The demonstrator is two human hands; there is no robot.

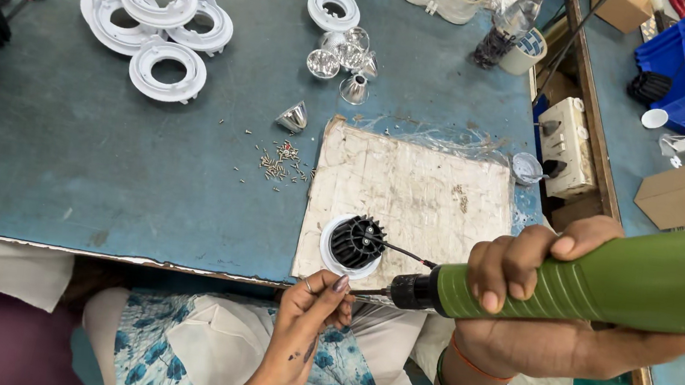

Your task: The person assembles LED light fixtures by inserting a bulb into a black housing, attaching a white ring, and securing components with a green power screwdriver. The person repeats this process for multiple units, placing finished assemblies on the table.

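Green electric screwdriver (608, 279) gripped in right hand (539, 275); left hand (312, 305) fingertips pinch its bit beyond the table edge (137, 259), near the black finned lamp housing (357, 241); bare blue tabletop lies leftward

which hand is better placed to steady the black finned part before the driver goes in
Left, probably. The left hand is pinched at the bit tip just below the black finned part in its white ring, holding nothing bulky. The right hand is wrapped around the green screwdriver.
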